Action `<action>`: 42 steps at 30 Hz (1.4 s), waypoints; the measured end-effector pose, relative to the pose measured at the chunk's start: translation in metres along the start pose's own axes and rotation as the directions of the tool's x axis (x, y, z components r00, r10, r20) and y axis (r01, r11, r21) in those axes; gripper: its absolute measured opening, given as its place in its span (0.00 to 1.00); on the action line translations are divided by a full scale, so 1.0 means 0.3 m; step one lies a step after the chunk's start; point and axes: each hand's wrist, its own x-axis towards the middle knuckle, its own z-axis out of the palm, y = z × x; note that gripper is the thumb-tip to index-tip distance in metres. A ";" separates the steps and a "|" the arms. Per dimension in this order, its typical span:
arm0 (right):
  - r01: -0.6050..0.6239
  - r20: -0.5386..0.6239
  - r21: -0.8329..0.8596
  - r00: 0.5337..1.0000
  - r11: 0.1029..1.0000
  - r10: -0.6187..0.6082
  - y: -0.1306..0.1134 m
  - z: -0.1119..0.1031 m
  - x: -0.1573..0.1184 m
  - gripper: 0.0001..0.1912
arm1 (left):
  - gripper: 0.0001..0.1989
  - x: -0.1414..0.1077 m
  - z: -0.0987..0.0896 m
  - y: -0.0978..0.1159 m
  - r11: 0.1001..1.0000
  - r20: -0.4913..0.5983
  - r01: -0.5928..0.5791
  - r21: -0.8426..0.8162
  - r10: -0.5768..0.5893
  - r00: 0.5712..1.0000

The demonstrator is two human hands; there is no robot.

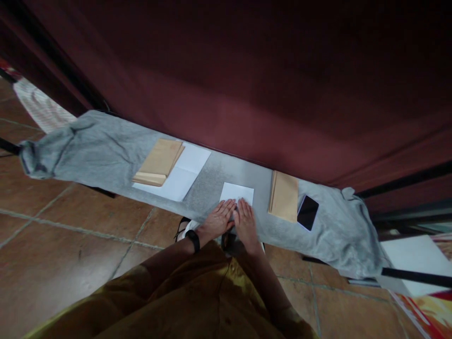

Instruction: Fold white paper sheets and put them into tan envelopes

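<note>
Both of my hands lie flat on a small white sheet of paper (236,189), which may be folded; its near part is hidden under them. My left hand (219,218), with a black band on its wrist, covers the lower left of the paper, fingers stretched out. Close beside it, my right hand (245,221) rests on the lower right, fingers extended. To the left, a stack of brown paper envelopes (160,157) overlaps larger white paper (185,172). A second stack of brown envelopes (284,195) lies to the right.
A dark-screened phone (308,213) lies beside the right stack. Grey cloth (106,146) covers the narrow bench, with a dark red curtain (226,94) hanging along its far edge. Black bars (416,278) stand at the right end, near white sheets (420,259) lower down. The floor (88,254) is tiled.
</note>
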 end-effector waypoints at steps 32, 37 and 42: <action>-0.105 -0.081 -0.073 0.992 0.992 0.099 0.030 -0.001 -0.048 0.30 | 0.32 0.017 -0.010 -0.022 0.971 -0.163 0.229 -0.061 -0.236 0.958; -0.105 -0.047 -0.083 0.994 0.991 0.101 0.030 0.001 -0.043 0.29 | 0.30 0.160 0.020 0.010 0.981 -0.076 0.165 -0.105 -0.173 0.982; -0.127 -0.016 -0.076 0.992 0.989 0.127 0.028 0.004 -0.040 0.27 | 0.29 0.254 0.055 0.010 0.986 -0.016 0.119 -0.117 -0.122 0.992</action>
